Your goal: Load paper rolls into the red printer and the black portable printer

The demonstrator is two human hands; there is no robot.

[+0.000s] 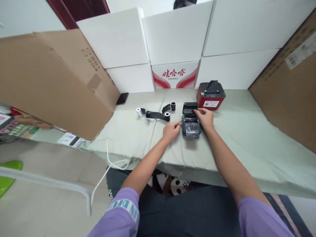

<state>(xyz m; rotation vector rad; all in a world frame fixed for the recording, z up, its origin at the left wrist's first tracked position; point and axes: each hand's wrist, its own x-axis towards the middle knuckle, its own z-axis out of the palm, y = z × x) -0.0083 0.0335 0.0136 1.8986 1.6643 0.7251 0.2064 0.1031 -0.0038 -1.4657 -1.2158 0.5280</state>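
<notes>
A small dark portable label printer point(191, 127) lies on the cloth-covered table with its lid point(190, 108) raised. A strip of black paper or film hangs over its front edge. My right hand point(206, 119) pinches the right edge of the lid between thumb and fingers. My left hand point(171, 131) holds nothing; its index finger reaches to the printer's left side, the other fingers curled. To the left lie a white-sided roll point(139, 112), a black roll with a white end point(167, 116) and a smaller black roll point(173, 106), with dark strips unwound.
Behind to the right stands a red and black printer point(211, 97). A phone point(122, 98) lies at the back left. White boxes point(175, 39) wall the back; cardboard point(56, 79) stands at the left and right. A white cable point(108, 154) hangs over the front edge.
</notes>
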